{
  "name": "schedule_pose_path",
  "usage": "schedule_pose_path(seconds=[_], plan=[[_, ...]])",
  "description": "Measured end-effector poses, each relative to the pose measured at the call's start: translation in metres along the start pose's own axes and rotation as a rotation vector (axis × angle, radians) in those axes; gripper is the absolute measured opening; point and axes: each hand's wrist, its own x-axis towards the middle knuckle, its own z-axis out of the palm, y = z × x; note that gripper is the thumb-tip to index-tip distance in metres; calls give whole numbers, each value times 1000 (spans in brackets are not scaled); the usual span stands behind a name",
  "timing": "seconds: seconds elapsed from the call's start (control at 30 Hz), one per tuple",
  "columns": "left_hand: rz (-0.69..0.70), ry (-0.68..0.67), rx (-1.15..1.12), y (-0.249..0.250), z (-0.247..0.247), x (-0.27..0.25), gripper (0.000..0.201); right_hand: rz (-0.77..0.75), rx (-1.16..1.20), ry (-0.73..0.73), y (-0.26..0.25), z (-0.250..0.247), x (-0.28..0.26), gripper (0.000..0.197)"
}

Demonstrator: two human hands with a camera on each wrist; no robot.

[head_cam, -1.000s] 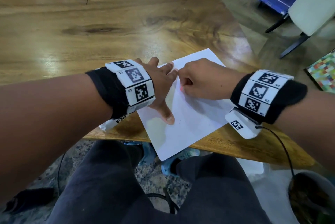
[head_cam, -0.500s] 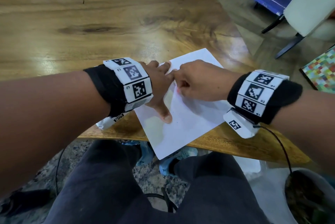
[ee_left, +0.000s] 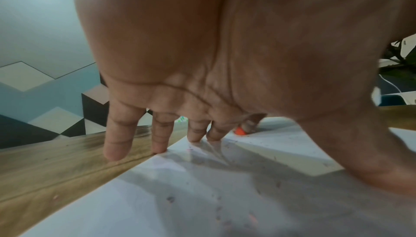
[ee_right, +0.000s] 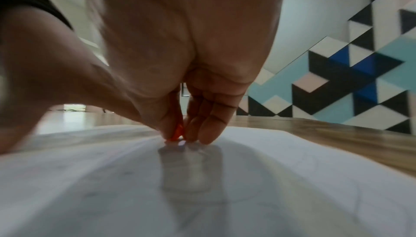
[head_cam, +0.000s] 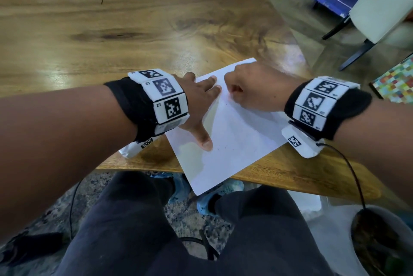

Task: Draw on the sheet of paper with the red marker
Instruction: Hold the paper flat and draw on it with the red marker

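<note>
The left hand lies spread on the paper; beside it, the right hand pinches the red marker.

Surface: wood, varnished, showing glossy glare patches, visible grain. Sheet of paper: white paper, matt, smooth, faint specks showing in left wrist view. Red marker: looking like orange-red glossy plastic. Wrist bands: black cloth, carrying white matt plastic tag blocks.
</note>
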Motion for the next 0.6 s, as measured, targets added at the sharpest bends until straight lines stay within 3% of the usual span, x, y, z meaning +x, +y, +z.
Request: schedule_pose_path(seconds=[0.13, 0.27, 0.4, 0.5, 0.6], plan=[[2, 2, 4, -1, 0, 1, 143, -108, 8, -111, -17, 0, -18, 8], [-4, -13, 5, 0, -1, -1, 143, 63, -20, -3, 11, -1, 14, 22], [-8, -23, 1, 3, -5, -2, 141, 201, -4, 30, 25, -5, 32, 21], [-12, -20, 14, 4, -6, -2, 140, 117, -15, 22, 9, -6, 15, 17], [-12, -17, 23, 7, -6, -2, 137, -22, 17, -82, -16, -2, -15, 11]])
